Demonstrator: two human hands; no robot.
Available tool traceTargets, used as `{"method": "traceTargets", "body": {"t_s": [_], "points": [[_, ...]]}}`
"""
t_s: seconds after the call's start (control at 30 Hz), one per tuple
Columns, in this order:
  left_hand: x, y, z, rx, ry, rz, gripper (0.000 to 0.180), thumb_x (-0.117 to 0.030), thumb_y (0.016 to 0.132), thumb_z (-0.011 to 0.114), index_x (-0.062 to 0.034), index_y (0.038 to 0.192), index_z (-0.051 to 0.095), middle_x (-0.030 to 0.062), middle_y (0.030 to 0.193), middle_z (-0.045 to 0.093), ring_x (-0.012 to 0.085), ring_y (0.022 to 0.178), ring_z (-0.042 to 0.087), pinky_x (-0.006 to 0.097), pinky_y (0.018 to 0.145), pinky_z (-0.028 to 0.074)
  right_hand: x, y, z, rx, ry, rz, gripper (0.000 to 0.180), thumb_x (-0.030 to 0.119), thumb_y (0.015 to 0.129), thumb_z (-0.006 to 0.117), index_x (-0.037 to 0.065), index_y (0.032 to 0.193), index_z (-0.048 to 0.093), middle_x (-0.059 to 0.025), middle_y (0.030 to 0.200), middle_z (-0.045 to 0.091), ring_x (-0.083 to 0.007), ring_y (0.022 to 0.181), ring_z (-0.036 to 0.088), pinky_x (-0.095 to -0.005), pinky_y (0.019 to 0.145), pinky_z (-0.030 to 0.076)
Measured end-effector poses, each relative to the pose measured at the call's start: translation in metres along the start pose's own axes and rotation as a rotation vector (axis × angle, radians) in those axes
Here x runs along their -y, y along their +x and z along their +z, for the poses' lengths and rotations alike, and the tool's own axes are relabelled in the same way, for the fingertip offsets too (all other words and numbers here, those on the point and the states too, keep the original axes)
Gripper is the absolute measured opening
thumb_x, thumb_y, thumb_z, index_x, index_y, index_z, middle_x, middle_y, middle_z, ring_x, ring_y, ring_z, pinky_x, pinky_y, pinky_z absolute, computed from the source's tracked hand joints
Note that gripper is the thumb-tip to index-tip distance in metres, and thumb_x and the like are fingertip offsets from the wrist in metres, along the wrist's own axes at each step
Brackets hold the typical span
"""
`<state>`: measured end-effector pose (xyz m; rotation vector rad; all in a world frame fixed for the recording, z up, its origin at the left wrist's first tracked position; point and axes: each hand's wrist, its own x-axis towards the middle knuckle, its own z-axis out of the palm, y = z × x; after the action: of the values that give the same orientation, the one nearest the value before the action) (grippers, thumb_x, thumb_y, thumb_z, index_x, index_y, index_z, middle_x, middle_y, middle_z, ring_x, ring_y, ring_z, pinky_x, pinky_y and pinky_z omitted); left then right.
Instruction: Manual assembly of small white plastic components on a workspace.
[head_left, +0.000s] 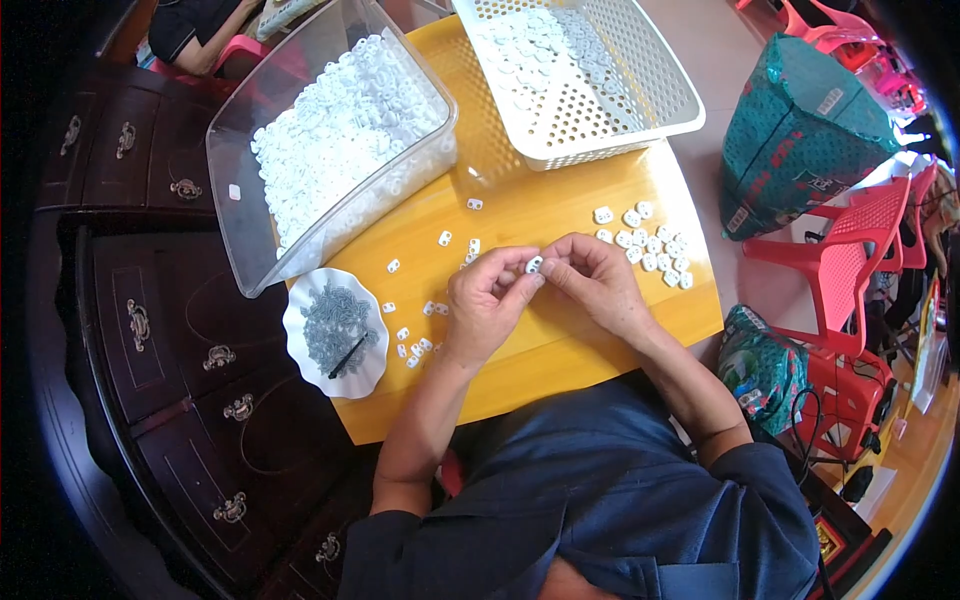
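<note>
My left hand (486, 305) and my right hand (598, 280) meet over the middle of a small yellow wooden table (560, 205). Between their fingertips they pinch one small white plastic piece (534, 264). Loose white pieces (415, 340) lie scattered left of my left hand. A cluster of similar white pieces (652, 248) lies just right of my right hand. A white scalloped dish (334, 330) holding small grey metal parts and a dark stick sits at the table's left edge.
A clear plastic tub (330, 140) full of white pieces leans at the back left. A white perforated basket (580, 75) stands at the back. Dark wooden drawers (170, 330) are on the left; red plastic chairs (850, 260) and green bags (800, 130) on the right.
</note>
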<state>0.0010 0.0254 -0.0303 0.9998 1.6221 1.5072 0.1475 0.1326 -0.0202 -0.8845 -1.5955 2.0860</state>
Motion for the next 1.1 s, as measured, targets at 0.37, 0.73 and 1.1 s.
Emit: {"method": "traceTargets", "body": {"t_s": [0.37, 0.73, 1.1], "points": [[-0.0028, -0.0001, 0.0017, 0.002, -0.017, -0.001, 0.024, 0.004, 0.086, 0.074, 0.0006, 0.11, 0.07, 0.0027, 0.087, 0.072, 0.005, 0.069, 0.064, 0.021, 0.062, 0.051, -0.0032, 0.0013, 0.0, -0.011, 0.007, -0.026, 0.013, 0.013, 0.1, 0.065, 0.001, 0.105, 0.066, 0.0014, 0.09, 0.067, -0.003, 0.075, 0.058, -0.0189, 0.067, 0.047], [-0.0032, -0.0009, 0.001, 0.002, 0.034, 0.035, 0.027, 0.008, 0.086, 0.07, 0.0007, 0.112, 0.069, 0.0045, 0.09, 0.071, 0.0064, 0.072, 0.065, 0.021, 0.063, 0.052, 0.0015, 0.0, 0.0017, -0.02, 0.049, -0.004, 0.013, 0.012, 0.1, 0.065, 0.0, 0.103, 0.065, 0.0, 0.087, 0.067, -0.0042, 0.072, 0.058, -0.0194, 0.064, 0.047], [0.0022, 0.0014, 0.0013, -0.013, -0.014, 0.045, 0.023, 0.006, 0.086, 0.073, 0.0017, 0.108, 0.069, 0.0037, 0.087, 0.072, 0.0058, 0.072, 0.065, 0.021, 0.064, 0.052, -0.0009, 0.0031, 0.0014, -0.029, 0.047, -0.002, 0.012, 0.011, 0.099, 0.066, 0.0, 0.103, 0.065, -0.0001, 0.088, 0.068, -0.0041, 0.073, 0.058, -0.0192, 0.065, 0.047]]}}
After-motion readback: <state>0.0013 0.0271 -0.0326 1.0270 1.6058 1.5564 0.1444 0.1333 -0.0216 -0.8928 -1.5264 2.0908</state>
